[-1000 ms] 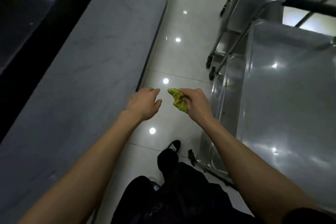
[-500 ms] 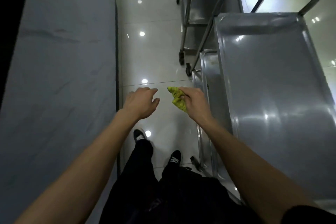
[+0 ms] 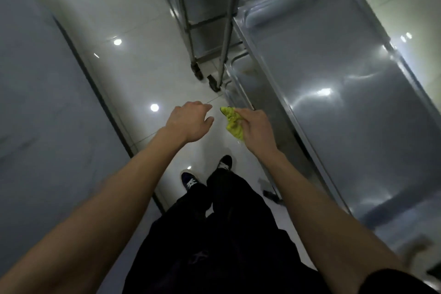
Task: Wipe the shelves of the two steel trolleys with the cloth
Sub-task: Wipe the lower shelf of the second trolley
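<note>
**Head view: cloth bunched in right hand beside the near trolley**

Head camera looks down past both bare forearms to a glossy tiled floor (image 3: pixel 133 59). The right hand (image 3: pixel 256 130) curls round a bunched yellow-green cloth (image 3: pixel 232 122), held in the air just left of the near steel trolley (image 3: pixel 334 93) and not touching its shelves. The left hand (image 3: pixel 191 122) hovers near the cloth, fingers loosely bent, holding nothing. A second steel trolley (image 3: pixel 202 19) stands farther off, beyond the first. Dark shoes (image 3: pixel 191 180) and dark trousers show below. A grey surface (image 3: pixel 43 114) runs along the left.
</note>
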The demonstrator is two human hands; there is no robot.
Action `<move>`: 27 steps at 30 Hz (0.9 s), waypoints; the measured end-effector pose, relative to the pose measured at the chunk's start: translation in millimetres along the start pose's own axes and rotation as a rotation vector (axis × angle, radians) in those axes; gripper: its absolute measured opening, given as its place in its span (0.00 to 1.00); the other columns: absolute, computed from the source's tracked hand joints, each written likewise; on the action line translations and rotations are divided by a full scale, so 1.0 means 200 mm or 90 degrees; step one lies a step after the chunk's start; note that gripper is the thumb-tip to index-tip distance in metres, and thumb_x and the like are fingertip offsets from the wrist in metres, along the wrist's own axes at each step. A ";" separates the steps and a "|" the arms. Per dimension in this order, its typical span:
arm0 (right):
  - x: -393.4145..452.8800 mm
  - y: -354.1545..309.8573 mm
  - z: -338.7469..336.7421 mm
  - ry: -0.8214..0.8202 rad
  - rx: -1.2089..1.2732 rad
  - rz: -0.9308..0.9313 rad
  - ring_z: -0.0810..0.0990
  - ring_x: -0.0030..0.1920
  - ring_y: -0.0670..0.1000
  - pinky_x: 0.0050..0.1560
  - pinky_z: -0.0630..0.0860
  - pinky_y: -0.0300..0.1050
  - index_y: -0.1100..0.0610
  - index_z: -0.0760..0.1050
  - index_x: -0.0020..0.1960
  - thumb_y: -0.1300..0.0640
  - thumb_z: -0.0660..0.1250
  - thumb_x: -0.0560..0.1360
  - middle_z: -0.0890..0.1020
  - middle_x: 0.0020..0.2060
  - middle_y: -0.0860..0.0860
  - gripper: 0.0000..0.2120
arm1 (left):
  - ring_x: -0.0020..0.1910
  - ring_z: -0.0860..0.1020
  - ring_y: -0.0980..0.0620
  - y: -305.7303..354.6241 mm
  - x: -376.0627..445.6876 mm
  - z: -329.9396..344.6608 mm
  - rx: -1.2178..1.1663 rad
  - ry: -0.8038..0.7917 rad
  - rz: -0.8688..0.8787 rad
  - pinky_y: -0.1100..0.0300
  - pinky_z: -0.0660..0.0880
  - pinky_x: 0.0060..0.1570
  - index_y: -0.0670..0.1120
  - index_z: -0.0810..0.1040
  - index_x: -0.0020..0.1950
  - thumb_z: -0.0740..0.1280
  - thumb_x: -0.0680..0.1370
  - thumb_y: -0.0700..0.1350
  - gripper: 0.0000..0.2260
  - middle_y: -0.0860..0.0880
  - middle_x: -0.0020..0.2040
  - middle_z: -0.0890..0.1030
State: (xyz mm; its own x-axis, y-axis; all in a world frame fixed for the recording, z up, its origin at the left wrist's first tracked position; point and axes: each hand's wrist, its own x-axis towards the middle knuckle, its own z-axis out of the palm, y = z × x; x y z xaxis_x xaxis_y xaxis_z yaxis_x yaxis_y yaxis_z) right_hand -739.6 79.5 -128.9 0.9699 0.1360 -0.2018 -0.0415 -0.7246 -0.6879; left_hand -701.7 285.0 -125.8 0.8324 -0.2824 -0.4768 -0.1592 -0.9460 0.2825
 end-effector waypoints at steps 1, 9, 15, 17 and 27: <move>0.02 0.01 0.00 0.008 -0.003 0.011 0.82 0.48 0.58 0.52 0.79 0.52 0.59 0.82 0.61 0.58 0.59 0.81 0.84 0.48 0.57 0.16 | 0.68 0.73 0.42 0.00 0.06 -0.01 0.010 -0.010 0.017 0.44 0.72 0.64 0.49 0.68 0.76 0.58 0.83 0.56 0.23 0.45 0.70 0.75; 0.23 0.29 0.16 0.072 -0.033 0.132 0.77 0.60 0.60 0.62 0.73 0.54 0.58 0.79 0.66 0.69 0.62 0.78 0.81 0.59 0.58 0.19 | 0.64 0.74 0.41 0.04 0.52 -0.01 0.106 -0.067 0.127 0.45 0.73 0.61 0.48 0.71 0.74 0.59 0.82 0.53 0.21 0.44 0.67 0.77; 0.24 0.37 0.26 0.123 -0.142 0.121 0.76 0.58 0.58 0.55 0.75 0.53 0.53 0.77 0.69 0.61 0.66 0.78 0.82 0.59 0.50 0.20 | 0.64 0.74 0.41 0.06 0.69 0.01 0.163 -0.111 0.206 0.45 0.72 0.61 0.47 0.71 0.73 0.59 0.82 0.51 0.20 0.43 0.67 0.77; 0.24 0.38 0.30 0.129 -0.152 0.137 0.75 0.60 0.58 0.55 0.75 0.54 0.53 0.76 0.70 0.61 0.65 0.78 0.81 0.61 0.50 0.20 | 0.64 0.74 0.41 0.05 0.73 0.03 0.184 -0.137 0.232 0.44 0.72 0.62 0.47 0.71 0.73 0.58 0.82 0.51 0.20 0.43 0.66 0.77; 0.30 0.31 0.53 0.191 -0.108 0.295 0.75 0.61 0.61 0.57 0.75 0.56 0.54 0.76 0.70 0.64 0.68 0.76 0.80 0.64 0.53 0.22 | 0.65 0.73 0.40 -0.12 0.97 0.02 0.256 -0.224 0.355 0.44 0.72 0.63 0.47 0.70 0.74 0.58 0.82 0.51 0.21 0.43 0.68 0.76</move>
State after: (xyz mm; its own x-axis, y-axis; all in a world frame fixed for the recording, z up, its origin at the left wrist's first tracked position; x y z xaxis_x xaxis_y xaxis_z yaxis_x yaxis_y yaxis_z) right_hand -709.0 114.7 -257.2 0.8863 -0.4008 -0.2321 -0.4631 -0.7646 -0.4482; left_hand -537.8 252.1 -227.9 0.3658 -0.7047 -0.6079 -0.7423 -0.6149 0.2662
